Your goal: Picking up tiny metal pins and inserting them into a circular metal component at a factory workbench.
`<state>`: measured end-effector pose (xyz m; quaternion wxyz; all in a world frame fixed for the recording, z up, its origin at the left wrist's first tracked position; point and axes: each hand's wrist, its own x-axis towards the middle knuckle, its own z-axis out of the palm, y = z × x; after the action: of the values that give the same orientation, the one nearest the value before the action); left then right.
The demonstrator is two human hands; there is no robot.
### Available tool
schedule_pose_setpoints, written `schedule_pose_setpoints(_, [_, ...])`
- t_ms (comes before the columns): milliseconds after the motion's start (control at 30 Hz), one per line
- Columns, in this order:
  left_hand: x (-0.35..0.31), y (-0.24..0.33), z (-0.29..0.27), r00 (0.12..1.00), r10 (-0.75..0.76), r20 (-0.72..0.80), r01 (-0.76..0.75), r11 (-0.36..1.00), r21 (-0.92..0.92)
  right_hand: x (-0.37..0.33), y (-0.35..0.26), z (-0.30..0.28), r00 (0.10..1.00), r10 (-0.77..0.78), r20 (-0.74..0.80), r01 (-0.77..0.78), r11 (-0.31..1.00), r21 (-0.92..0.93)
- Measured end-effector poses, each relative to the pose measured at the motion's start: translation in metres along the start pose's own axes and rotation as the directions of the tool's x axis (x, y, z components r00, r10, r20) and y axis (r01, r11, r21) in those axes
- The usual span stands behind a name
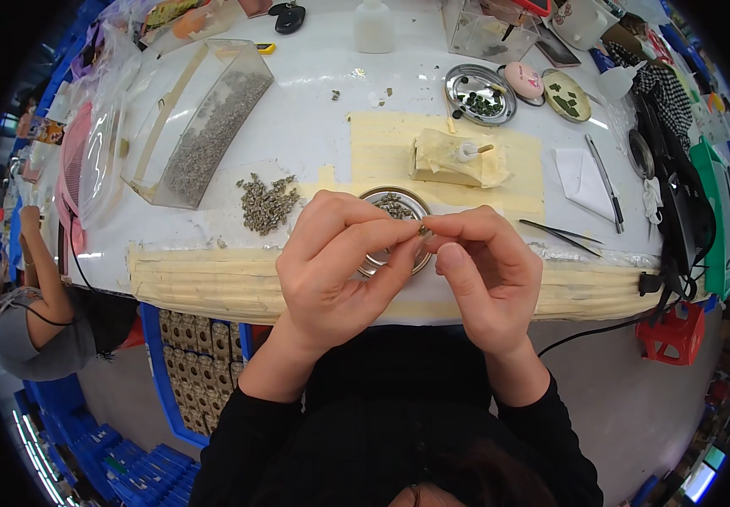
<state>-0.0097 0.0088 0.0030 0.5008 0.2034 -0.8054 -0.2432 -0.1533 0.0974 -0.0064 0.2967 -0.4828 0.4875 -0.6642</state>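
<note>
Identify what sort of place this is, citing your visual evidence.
Probably a small-parts assembly workshop: a clear bin holds many tiny metallic pieces, tweezers lie on the white workbench, and a blue crate of similar-looking blocks sits lower down.

We see a white table [314,72] carrying a clear bin [162,127], small-piece pile [265,205], round dish [423,201], tweezers [561,232].

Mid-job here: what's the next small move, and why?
I'd probably lower the left hand and right hand toward the round metal dish: they meet at a tiny piece, too small to identify, above the dish's small parts, so a slip might stay inside.
</note>
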Motion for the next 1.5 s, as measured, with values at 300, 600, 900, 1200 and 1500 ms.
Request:
schedule_pose_setpoints(300, [-0.003,-0.003,0.000,0.999,-0.029,-0.032,0.028,0.999,-0.028,0.003,0.002,0.000,0.985,-0.167,0.049,0.173,0.970,-0.169])
schedule_pose_setpoints(600, [-0.004,-0.003,-0.003,1.000,-0.025,-0.011,0.024,0.997,-0.078,0.000,0.004,0.001,0.994,-0.110,0.016,0.111,0.988,-0.111])
schedule_pose_setpoints(900, [-0.003,-0.002,-0.004,0.999,0.023,0.029,-0.022,0.999,-0.040,0.002,-0.002,-0.006,0.952,0.257,0.164,-0.293,0.921,0.257])
schedule_pose_setpoints(1200, [-0.003,-0.002,-0.001,0.996,0.081,0.029,-0.081,0.997,-0.009,0.001,0.000,-0.005,0.966,0.232,0.112,-0.255,0.919,0.302])
schedule_pose_setpoints(1500, [-0.002,-0.001,0.001,1.000,0.027,-0.007,-0.027,1.000,0.015,0.000,0.001,0.001,0.996,-0.085,-0.001,0.085,0.992,-0.093])
